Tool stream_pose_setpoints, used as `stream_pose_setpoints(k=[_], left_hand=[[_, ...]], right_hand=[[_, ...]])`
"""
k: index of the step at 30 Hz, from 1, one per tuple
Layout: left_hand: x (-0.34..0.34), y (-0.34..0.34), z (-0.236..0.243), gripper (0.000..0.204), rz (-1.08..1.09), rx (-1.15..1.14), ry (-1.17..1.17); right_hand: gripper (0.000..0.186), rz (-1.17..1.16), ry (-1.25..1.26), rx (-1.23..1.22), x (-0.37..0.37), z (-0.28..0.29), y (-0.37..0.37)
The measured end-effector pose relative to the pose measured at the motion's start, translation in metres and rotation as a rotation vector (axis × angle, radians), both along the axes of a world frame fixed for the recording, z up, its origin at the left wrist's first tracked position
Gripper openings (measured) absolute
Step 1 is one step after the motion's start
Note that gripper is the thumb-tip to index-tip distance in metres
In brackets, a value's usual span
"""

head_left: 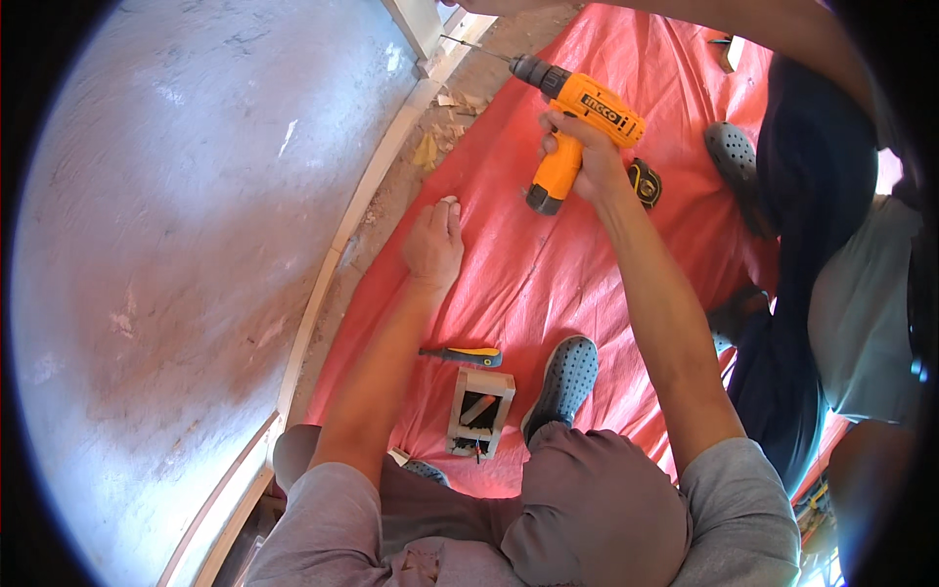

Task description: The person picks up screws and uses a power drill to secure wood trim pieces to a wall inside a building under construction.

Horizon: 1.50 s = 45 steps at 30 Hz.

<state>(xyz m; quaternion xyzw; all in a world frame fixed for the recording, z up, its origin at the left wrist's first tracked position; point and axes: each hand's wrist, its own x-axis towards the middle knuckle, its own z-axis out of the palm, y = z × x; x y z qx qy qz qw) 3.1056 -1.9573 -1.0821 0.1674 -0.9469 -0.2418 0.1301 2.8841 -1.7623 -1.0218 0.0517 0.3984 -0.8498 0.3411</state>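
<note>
My right hand (585, 157) is wrapped around the handle of an orange cordless drill (602, 110). From its black chuck a long thin bit points up and left to a wooden post (418, 24); I cannot tell whether the tip touches the wood. Lower and to the left, my left hand (434, 243) is closed over the red sheet, fingers curled. A small pale spot shows at its fingertips, too small to name. Just right of the drill lies a black and yellow tape measure (644, 183).
A pale wall (215, 196) edged with wooden strip (333, 256) curves along the left. On the red sheet (518, 293) lie a yellow-and-grey-handled tool (468, 355) and a small wooden box (506, 401) holding things. A co-worker's arm (773, 24) reaches across the top; their shoe (732, 152) is at right.
</note>
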Motion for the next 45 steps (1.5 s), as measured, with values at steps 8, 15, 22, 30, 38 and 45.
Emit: stream_pose_setpoints(k=[8, 15, 22, 30, 38, 45], left_hand=[[-0.005, 0.014, -0.011, 0.020, 0.004, 0.009, 0.047], [-0.004, 0.014, -0.010, 0.029, 0.002, 0.006, -0.023], [-0.005, 0.015, -0.012, 0.032, -0.009, -0.013, -0.008], [-0.009, 0.018, -0.011, 0.033, 0.053, -0.020, -0.151], [-0.006, 0.040, -0.009, 0.030, 0.222, 0.064, -0.180], [-0.008, 0.043, -0.003, 0.027, 0.190, 0.079, -0.249]], right_hand=[[0.028, -0.004, 0.030, 0.054, -0.002, -0.003, 0.000], [0.024, -0.035, 0.019, 0.051, 0.006, -0.006, -0.003], [0.022, -0.021, 0.056, 0.051, 0.007, -0.001, -0.012], [0.026, -0.032, 0.067, 0.085, -0.003, -0.003, -0.014], [0.029, 0.008, 0.092, 0.123, -0.011, -0.009, -0.010], [0.032, -0.024, 0.057, 0.124, -0.010, -0.010, -0.011]])
